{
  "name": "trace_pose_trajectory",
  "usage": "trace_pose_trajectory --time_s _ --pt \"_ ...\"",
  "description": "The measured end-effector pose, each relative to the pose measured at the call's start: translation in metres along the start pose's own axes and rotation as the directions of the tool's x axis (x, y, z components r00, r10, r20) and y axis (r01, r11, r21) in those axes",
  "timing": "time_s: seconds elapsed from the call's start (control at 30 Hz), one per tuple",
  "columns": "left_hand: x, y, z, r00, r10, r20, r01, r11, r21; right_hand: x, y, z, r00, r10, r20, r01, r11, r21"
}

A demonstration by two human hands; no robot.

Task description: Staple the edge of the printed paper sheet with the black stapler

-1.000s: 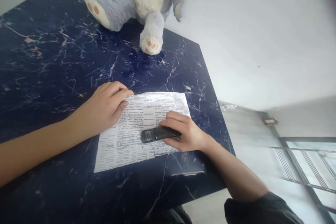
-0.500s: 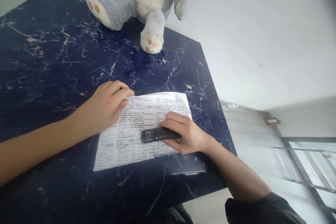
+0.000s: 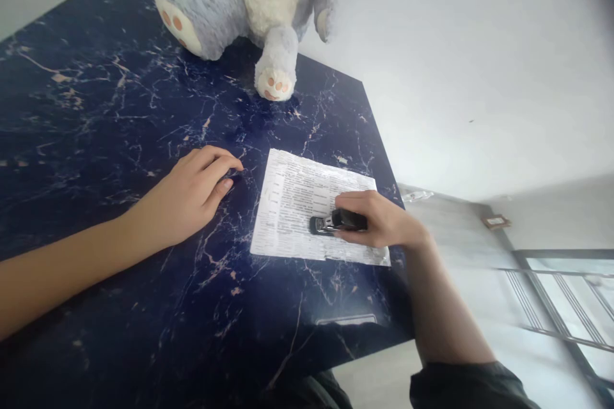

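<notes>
A black stapler (image 3: 350, 220) is in the grip of my right hand (image 3: 381, 218), its front end pointing left over the paper. Beneath it lies a printed sheet of paper (image 3: 295, 204) covered in dense lines of text, at the right of the table; whether it is one sheet or several, I cannot tell. My left hand (image 3: 199, 188) rests on the table to the left of the paper, apart from it. Its fingers are loosely bent, thumb apart from the index finger, and nothing is in it.
The dark blue marbled table (image 3: 119, 121) fills most of the view. At its back sits a grey and cream plush toy (image 3: 273, 70). Past the right edge are a pale floor, a small brown box (image 3: 496, 222) and a metal-framed rack (image 3: 561, 294). A white wall stands behind.
My left hand has let go of the paper and stayed about where it was. The paper and the stapler in my right hand have shifted right, and the paper has turned.
</notes>
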State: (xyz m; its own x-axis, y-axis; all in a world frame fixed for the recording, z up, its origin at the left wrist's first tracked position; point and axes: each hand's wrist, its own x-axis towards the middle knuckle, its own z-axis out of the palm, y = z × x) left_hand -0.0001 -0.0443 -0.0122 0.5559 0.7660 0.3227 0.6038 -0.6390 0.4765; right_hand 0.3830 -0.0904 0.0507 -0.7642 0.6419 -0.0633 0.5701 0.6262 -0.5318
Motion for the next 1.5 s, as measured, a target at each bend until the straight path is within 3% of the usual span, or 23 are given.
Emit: trace_pose_trajectory --time_s 0.03,0.1,0.17,0.2,0.23,0.3,0.4,0.47,0.53,0.6,0.67,0.7,0.8,0.9,1.03,1.07,1.13,1.2,1.27,1.37,1.5 --pt "0.000 0.000 0.000 1.000 -0.005 -0.001 0.005 1.000 -0.004 -0.004 0.010 -0.003 0.999 -0.041 -0.020 0.043 0.997 0.067" --pt "0.000 0.001 0.000 1.000 -0.014 0.006 0.014 1.000 -0.013 -0.007 0.030 -0.003 0.968 -0.039 -0.249 0.077 0.986 0.145" --pt "0.001 0.002 -0.001 1.000 -0.022 0.005 0.022 0.999 -0.024 -0.006 0.048 0.004 0.855 0.098 -0.509 -0.071 0.995 0.072" --pt "0.001 0.003 -0.003 1.000 -0.022 -0.004 0.022 0.999 -0.034 -0.004 0.055 0.009 0.805 0.170 -0.568 -0.201 0.980 0.008" --pt "0.001 0.005 -0.004 1.000 -0.018 -0.019 0.017 0.999 -0.048 -0.001 0.062 0.015 0.795 0.236 -0.559 -0.325 0.944 -0.063" --pt "-0.001 0.010 -0.008 0.996 0.011 -0.088 -0.019 0.996 -0.085 0.007 0.071 0.026 0.838 0.341 -0.426 -0.454 0.869 -0.197" --pt "-0.006 0.016 -0.015 0.964 0.092 -0.251 -0.124 0.986 -0.114 0.024 0.071 0.038 0.871 0.388 -0.301 -0.470 0.836 -0.283" --pt "-0.010 0.017 -0.018 0.927 0.119 -0.356 -0.161 0.983 -0.091 0.047 0.062 0.041 0.905 0.337 -0.258 -0.409 0.855 -0.319" --pt "-0.012 0.016 -0.017 0.858 0.171 -0.485 -0.204 0.979 -0.017 0.080 0.048 0.043 0.952 0.237 -0.192 -0.293 0.888 -0.356" --pt "-0.014 0.014 -0.015 0.722 0.324 -0.611 -0.319 0.940 0.121 0.125 0.033 0.047 0.984 0.119 -0.135 -0.163 0.909 -0.384" --pt "-0.015 0.015 -0.013 0.589 0.474 -0.655 -0.429 0.870 0.244 0.175 0.018 0.052 0.996 0.033 -0.087 -0.065 0.915 -0.398" --pt "-0.016 0.015 -0.013 0.564 0.505 -0.653 -0.450 0.851 0.270 0.199 0.011 0.056 0.998 0.000 -0.061 -0.024 0.916 -0.400" --pt "-0.018 0.017 -0.017 0.595 0.444 -0.671 -0.367 0.892 0.264 0.251 -0.010 0.067 0.995 -0.083 -0.063 0.052 0.920 -0.389" --pt "-0.020 0.016 -0.022 0.611 0.372 -0.699 -0.278 0.927 0.251 0.256 -0.017 0.071 0.988 -0.105 -0.111 0.054 0.919 -0.390" --pt "-0.018 0.013 -0.023 0.627 0.352 -0.695 -0.319 0.930 0.183 0.196 -0.004 0.067 0.992 -0.053 -0.118 0.001 0.915 -0.403" --pt "-0.017 0.012 -0.021 0.653 0.348 -0.673 -0.319 0.932 0.172 0.174 0.000 0.067 0.992 -0.029 -0.126 -0.024 0.915 -0.402" --pt "-0.014 0.011 -0.018 0.747 0.333 -0.575 -0.300 0.941 0.156 0.129 0.006 0.067 0.986 0.038 -0.159 -0.099 0.913 -0.395" --pt "-0.010 0.010 -0.013 0.868 0.300 -0.396 -0.277 0.954 0.116 0.088 0.007 0.070 0.973 0.113 -0.202 -0.185 0.903 -0.387" --pt "-0.006 0.008 -0.007 0.936 0.275 -0.219 -0.271 0.961 0.049 0.058 0.002 0.072 0.961 0.169 -0.221 -0.244 0.892 -0.380" --pt "-0.002 0.006 0.000 0.968 0.235 -0.094 -0.238 0.971 -0.023 0.040 -0.009 0.076 0.949 0.219 -0.228 -0.294 0.877 -0.380" --pt "-0.001 0.005 0.002 0.979 0.202 -0.011 -0.202 0.979 -0.014 0.063 -0.017 0.082 0.951 0.206 -0.229 -0.283 0.879 -0.384"
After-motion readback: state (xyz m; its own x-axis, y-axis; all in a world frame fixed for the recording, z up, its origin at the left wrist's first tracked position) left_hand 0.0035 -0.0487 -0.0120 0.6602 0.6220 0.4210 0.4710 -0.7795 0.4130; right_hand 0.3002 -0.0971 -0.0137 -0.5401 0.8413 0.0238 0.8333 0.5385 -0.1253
